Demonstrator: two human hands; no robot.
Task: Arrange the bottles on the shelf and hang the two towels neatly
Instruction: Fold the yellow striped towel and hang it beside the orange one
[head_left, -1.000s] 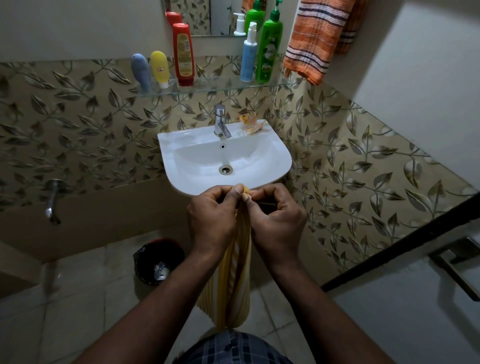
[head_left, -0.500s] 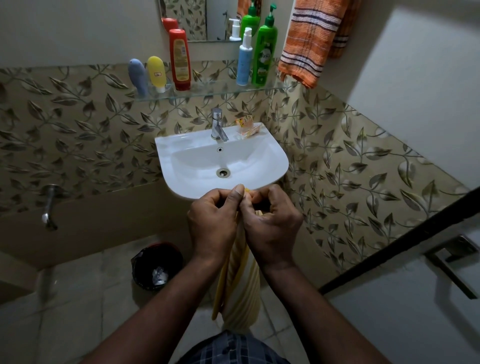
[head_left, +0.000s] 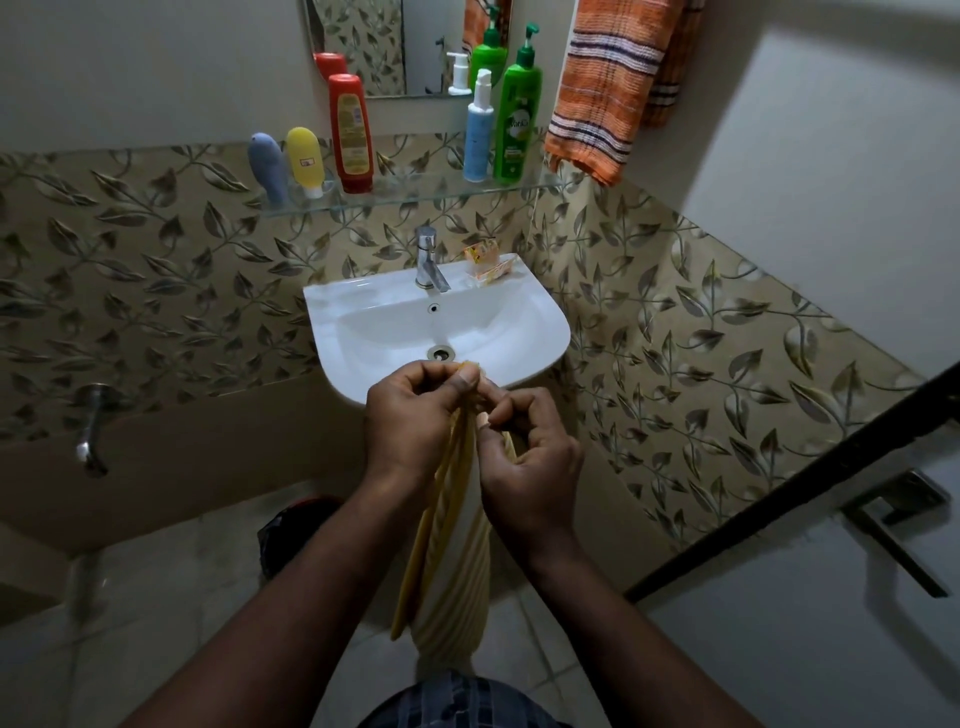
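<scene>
A yellow striped towel (head_left: 449, 561) hangs bunched from my two hands, in front of the white sink (head_left: 509, 332). My left hand (head_left: 410, 421) pinches its top edge. My right hand (head_left: 530, 457) grips the cloth just beside and slightly lower. An orange striped towel (head_left: 608, 88) hangs at the upper right by the wall corner. On the glass shelf (head_left: 415, 200) stand a blue tube (head_left: 267, 169), a yellow tube (head_left: 305, 161), a red bottle (head_left: 351, 132), a pale blue pump bottle (head_left: 478, 132) and a green pump bottle (head_left: 518, 111).
A mirror (head_left: 415, 47) hangs above the shelf. A tap (head_left: 428, 260) and a small orange packet (head_left: 485, 265) sit on the sink's back rim. A dark bin (head_left: 291, 530) stands on the floor at the left. A wall tap (head_left: 93, 426) juts out left; a door handle (head_left: 893, 519) is right.
My right hand has slid a little lower on the yellow towel and the cloth has spread slightly. The view has tilted down a little, so the shelf and sink sit lower.
</scene>
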